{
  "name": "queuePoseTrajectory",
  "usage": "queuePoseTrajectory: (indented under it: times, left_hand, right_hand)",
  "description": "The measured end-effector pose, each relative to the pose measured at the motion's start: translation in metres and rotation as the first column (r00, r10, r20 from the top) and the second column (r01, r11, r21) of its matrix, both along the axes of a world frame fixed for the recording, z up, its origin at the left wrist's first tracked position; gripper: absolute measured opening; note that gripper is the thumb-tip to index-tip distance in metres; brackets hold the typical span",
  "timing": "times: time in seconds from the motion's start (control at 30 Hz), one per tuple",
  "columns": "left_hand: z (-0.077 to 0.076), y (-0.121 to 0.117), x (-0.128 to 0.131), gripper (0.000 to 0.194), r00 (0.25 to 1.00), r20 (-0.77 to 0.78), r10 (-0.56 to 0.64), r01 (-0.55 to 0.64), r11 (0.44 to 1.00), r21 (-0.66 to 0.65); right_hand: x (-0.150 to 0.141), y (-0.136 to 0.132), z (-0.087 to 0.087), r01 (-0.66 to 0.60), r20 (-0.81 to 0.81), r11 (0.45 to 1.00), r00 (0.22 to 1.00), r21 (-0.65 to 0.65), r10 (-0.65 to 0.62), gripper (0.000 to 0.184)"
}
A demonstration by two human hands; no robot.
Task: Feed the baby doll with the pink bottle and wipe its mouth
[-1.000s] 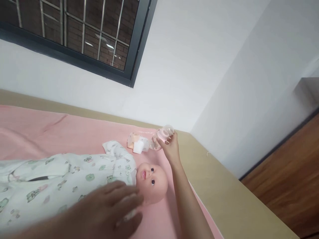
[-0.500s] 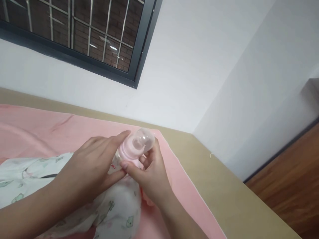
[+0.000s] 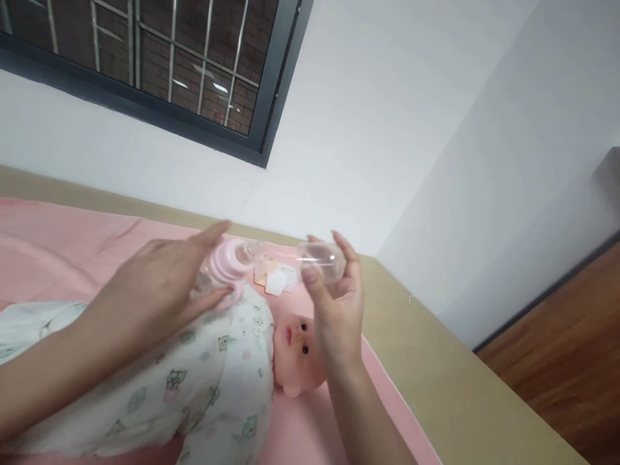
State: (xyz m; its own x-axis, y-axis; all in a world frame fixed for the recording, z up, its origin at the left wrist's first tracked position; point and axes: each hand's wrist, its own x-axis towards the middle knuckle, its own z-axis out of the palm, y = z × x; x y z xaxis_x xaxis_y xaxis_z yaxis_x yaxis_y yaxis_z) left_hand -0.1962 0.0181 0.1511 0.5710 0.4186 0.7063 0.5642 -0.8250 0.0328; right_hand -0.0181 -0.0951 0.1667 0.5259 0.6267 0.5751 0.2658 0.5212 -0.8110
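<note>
My left hand (image 3: pixel 155 284) grips a baby bottle (image 3: pixel 227 266) with a pink collar, its clear teat pointing right. My right hand (image 3: pixel 339 303) holds the clear dome cap (image 3: pixel 323 259), pulled a short way off the bottle. Both hands hover above a baby doll (image 3: pixel 290 342) in a white printed sleepsuit (image 3: pixel 203 381). The doll lies on its back on a pink blanket (image 3: pixel 72 239), head to the right.
A small packet with white wipes (image 3: pixel 274 279) lies on the blanket behind the doll's head. The blanket covers a tan surface (image 3: pixel 436 387) against a white wall. A barred window (image 3: pixel 145 58) is at upper left; wooden floor (image 3: pixel 571 361) lies to the right.
My right hand brought the bottle from the far corner over the doll, my left hand took hold of it, and now the cap has come off to the right.
</note>
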Motion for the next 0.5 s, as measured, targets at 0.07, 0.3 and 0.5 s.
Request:
queuePoseTrajectory:
  times: [0.07, 0.3, 0.5]
  left_hand:
    - [0.01, 0.011, -0.007, 0.07, 0.996, 0.024, 0.091, -0.089, 0.991, -0.097]
    - [0.017, 0.065, -0.028, 0.044, 0.963, 0.075, 0.257, -0.197, 0.87, -0.452]
    - [0.0, 0.098, -0.03, 0.028, 0.936, -0.062, 0.345, -0.325, 0.789, -0.522]
  right_hand:
    - [0.026, 0.006, 0.002, 0.111, 0.021, 0.993, 0.993, 0.038, -0.112, 0.061]
    - [0.148, 0.047, -0.059, 0.444, 0.136, 0.875, 0.895, -0.192, -0.424, 0.061]
    - [0.187, 0.062, -0.15, 0.546, 0.34, 0.723, 0.835, -0.423, -0.432, 0.057]
